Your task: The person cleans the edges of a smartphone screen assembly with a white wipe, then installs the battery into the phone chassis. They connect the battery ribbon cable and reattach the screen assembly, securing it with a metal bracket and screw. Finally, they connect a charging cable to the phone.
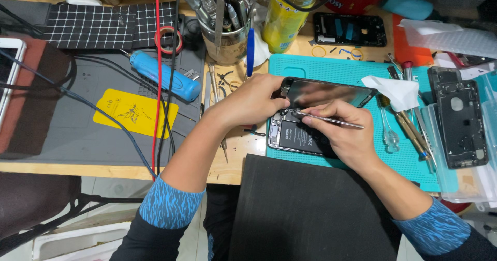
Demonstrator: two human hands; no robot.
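Observation:
An opened smartphone body (291, 134) with a black battery lies on a teal work mat (336, 69). Its screen panel (326, 91) is tilted up and back from the body. My left hand (253, 100) grips the near corner of that screen panel and props it up. My right hand (344, 131) holds metal tweezers (331, 120), their tips pointing left into the top of the phone body next to my left fingers. The lower part of the phone is hidden under my right hand.
A white tissue (396, 91), screwdrivers (409, 129) and a black phone back housing (459, 124) lie right. Another phone frame (349, 29) sits behind. A metal tool cup (225, 38), yellow can (284, 20), blue tool (163, 75), yellow card (135, 112), cables and a black pad (300, 209) surround.

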